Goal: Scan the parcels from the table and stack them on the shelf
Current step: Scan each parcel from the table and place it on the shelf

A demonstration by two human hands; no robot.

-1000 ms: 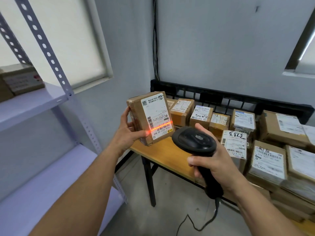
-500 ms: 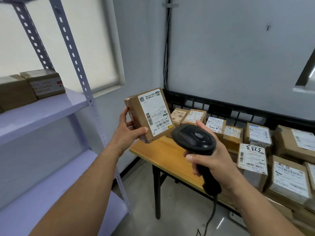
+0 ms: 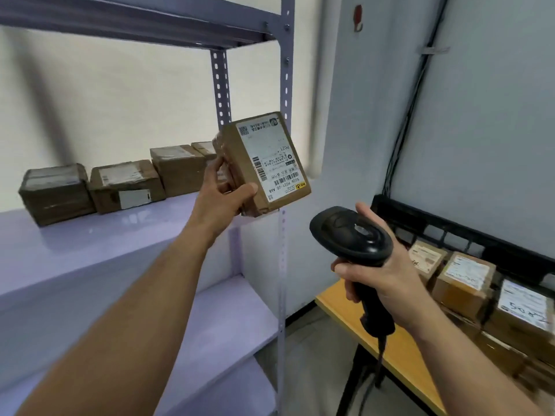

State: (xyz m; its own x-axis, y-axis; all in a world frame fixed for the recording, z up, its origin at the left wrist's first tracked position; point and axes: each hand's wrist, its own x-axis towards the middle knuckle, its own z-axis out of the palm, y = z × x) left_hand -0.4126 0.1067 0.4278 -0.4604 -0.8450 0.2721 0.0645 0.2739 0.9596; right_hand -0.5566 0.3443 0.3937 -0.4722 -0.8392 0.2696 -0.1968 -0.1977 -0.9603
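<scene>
From the head camera. Holding a brown parcel up in the left grip, thumb curled over the lower front edge, fingers wrapped round the back. Carried tilted, white label turned to the camera, in the air in front of the front upright of the shelf, just above the right end of its middle board and not resting on it.

Clasping a black scanner in the right grip, fingers closed round the handle, thumb up beside the head. Held below and to the right of the parcel, apart from it, with a cord hanging from the foot of the handle.

On the middle board, toward the back: a row of boxes, four in all, brown and taped, each touching or just beside the next, the rightmost partly hidden behind the held parcel.

At lower right: a yellow-topped counter carrying labelled parcels packed close together, some with handwriting on the labels, blurred. Behind them, a black slotted rail. Up the wall corner, black cables.
</scene>
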